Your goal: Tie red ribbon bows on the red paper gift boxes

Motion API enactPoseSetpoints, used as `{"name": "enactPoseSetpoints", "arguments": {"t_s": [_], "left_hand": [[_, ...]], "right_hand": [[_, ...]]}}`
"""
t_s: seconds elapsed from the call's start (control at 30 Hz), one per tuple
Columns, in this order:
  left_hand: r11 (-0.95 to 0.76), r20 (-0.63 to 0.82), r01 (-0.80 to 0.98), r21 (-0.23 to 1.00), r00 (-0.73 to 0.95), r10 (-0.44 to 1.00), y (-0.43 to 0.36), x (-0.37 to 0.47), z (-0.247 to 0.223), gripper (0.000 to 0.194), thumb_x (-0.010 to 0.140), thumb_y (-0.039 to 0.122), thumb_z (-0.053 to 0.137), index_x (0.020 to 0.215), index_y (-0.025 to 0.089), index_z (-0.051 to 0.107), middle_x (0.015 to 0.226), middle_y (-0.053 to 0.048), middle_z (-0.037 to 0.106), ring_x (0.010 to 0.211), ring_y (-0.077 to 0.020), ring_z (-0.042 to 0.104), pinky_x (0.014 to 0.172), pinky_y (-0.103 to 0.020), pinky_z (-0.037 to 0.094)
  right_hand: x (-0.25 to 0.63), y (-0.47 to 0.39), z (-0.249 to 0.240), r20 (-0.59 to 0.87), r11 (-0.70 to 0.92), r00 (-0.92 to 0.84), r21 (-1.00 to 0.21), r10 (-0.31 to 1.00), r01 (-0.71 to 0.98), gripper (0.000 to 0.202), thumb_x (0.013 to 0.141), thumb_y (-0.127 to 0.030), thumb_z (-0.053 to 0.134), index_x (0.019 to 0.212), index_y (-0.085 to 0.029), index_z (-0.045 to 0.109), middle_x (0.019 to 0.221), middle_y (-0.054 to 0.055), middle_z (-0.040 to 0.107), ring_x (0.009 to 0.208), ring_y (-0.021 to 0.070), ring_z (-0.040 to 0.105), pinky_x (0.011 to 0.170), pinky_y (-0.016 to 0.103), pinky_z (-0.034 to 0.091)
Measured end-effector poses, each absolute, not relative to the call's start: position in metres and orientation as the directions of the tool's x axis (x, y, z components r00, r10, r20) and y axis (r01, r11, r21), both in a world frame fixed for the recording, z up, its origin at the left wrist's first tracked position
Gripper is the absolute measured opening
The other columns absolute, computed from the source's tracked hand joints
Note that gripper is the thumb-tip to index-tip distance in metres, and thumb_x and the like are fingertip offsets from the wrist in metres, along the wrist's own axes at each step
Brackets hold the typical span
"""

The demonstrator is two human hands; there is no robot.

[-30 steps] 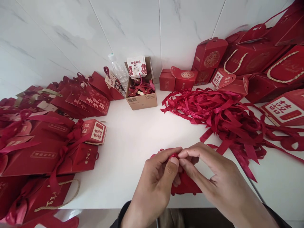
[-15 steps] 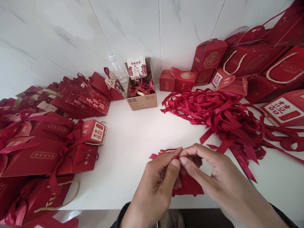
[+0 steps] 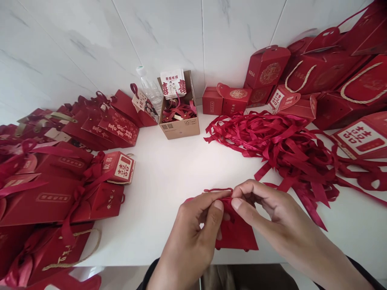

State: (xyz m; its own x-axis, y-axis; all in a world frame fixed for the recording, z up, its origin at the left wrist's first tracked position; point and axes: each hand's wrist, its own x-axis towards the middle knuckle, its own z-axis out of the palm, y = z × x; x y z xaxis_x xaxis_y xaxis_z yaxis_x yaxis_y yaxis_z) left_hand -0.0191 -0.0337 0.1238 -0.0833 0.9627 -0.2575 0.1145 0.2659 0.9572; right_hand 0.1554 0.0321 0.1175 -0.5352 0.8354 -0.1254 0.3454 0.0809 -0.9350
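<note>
Near the front edge of the white table (image 3: 163, 173) I hold a small red gift bag (image 3: 240, 233) with a twisted red cord (image 3: 217, 189) showing behind its top. My left hand (image 3: 199, 225) pinches red material at the bag's top edge between thumb and forefinger. Close beside it, my right hand (image 3: 263, 215) is also closed in a pinch on that edge. Whether a ribbon lies between the fingertips I cannot tell. My fingers hide much of the bag's upper part. Beyond my right hand spreads a heap of red ribbons (image 3: 272, 141).
Red gift boxes and bags with ribbon bows (image 3: 60, 197) crowd the left side. At the back stand a cardboard box (image 3: 181, 129) holding cards and ribbon pieces, and a clear plastic bottle (image 3: 149, 86). More red boxes (image 3: 267, 66) are stacked at the right along the tiled wall.
My fingertips have drawn slightly apart at the bag's top, and both hands have shifted a little. More of the bag's front shows now. The view has moved slightly.
</note>
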Motion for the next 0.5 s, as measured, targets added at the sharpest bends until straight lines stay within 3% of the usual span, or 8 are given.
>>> {"name": "enactPoseSetpoints", "arguments": {"t_s": [0.13,0.3,0.5], "left_hand": [[0.322,-0.325,-0.058,0.945,-0.051,0.945,-0.029,-0.020,0.122,0.042,0.103,0.047,0.056,0.117,0.013,0.076,0.069,0.000,0.062,0.057,-0.0115,0.054,0.058,-0.024,0.047],[0.311,-0.325,-0.186,0.932,-0.047,0.945,-0.030,-0.022,0.120,0.038,0.104,0.047,0.059,0.112,0.013,0.075,0.061,0.001,0.062,0.055,-0.0107,0.056,0.057,-0.022,0.047],[0.298,-0.309,-0.253,0.920,-0.004,0.951,-0.032,-0.025,0.122,0.030,0.097,0.040,0.075,0.116,0.017,0.075,0.073,0.001,0.067,0.067,-0.0083,0.059,0.064,-0.016,0.050]], "right_hand": [[0.156,0.029,0.115,0.061,0.266,-0.521,-0.907,0.851,0.327,0.011,0.105,-0.033,0.058,0.095,-0.031,0.063,0.082,-0.004,0.067,0.073,0.0134,0.066,0.053,0.019,0.051],[0.154,0.023,0.110,0.399,0.638,-0.584,-0.716,0.707,0.283,0.014,0.104,-0.014,0.059,0.103,-0.027,0.061,0.093,-0.002,0.065,0.083,0.0104,0.068,0.077,0.020,0.056],[0.154,0.025,0.105,0.433,0.698,-0.598,-0.638,0.674,0.325,0.016,0.104,-0.011,0.057,0.102,-0.025,0.063,0.090,-0.001,0.063,0.080,0.0113,0.066,0.074,0.023,0.055]]}}
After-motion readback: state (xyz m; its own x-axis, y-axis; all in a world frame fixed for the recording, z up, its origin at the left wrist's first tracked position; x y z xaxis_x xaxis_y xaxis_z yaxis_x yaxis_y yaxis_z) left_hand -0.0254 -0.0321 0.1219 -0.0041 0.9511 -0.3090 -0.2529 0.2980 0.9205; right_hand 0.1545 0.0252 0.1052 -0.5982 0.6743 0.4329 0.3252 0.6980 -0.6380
